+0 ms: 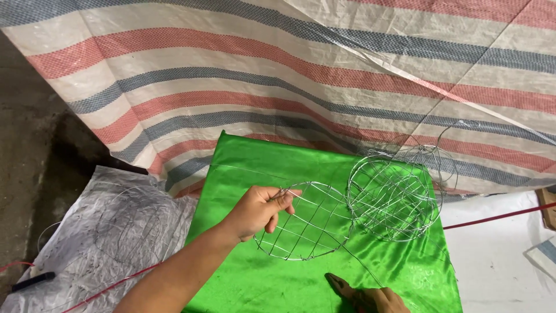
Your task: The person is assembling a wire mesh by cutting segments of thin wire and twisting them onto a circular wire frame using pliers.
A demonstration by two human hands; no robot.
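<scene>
Here, in the head view, a round wire grid (304,223) is held up over the green cloth (243,168) by the left hand (258,211), whose fingers are pinched on its upper left rim. The grid looks finished as a flat piece, with crossing wires inside a closed ring. Just beside it on the right, a stack (397,194) of similar wire rounds rests on the cloth, so several seem already made; how many lie in it cannot be counted, since the wires overlap. A loose wire hoop (449,150) rises behind the stack. The right hand (368,297) is cut off by the lower edge; something dark seems to be gripped in it, but whether it is clenched cannot be told. Faint wire loops (124,223) lie on the grey sheet (87,261) at left, hard to make out.
</scene>
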